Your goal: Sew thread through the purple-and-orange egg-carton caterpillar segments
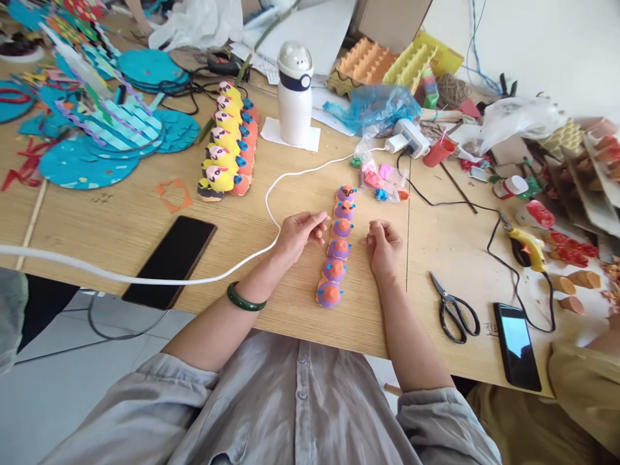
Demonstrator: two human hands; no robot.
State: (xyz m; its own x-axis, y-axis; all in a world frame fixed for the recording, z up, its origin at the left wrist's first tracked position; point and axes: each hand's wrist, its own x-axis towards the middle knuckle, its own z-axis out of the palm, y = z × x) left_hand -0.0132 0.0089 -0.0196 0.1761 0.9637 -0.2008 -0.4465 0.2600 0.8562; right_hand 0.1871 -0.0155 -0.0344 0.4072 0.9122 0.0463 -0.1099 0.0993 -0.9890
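Crinkled grey shirt (285,400) at 6 o'clock. Left hand (294,239) loosely curled at 9, bumpy purple-and-orange row (341,249) mid-clock, right hand (386,250) bunched at 3; can't tell if either's gripping anything tbh. Loop-handled scissors (449,298), 4ish.

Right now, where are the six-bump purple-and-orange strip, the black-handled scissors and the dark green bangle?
Six-bump purple-and-orange strip (340,248): head view, a middle bump.
Black-handled scissors (446,296): head view, near the pivot.
Dark green bangle (241,303): head view, front band.

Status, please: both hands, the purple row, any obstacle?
Left hand, right hand: curled. Purple row: on table between them, not held. Cable: beside left hand, clear of row.
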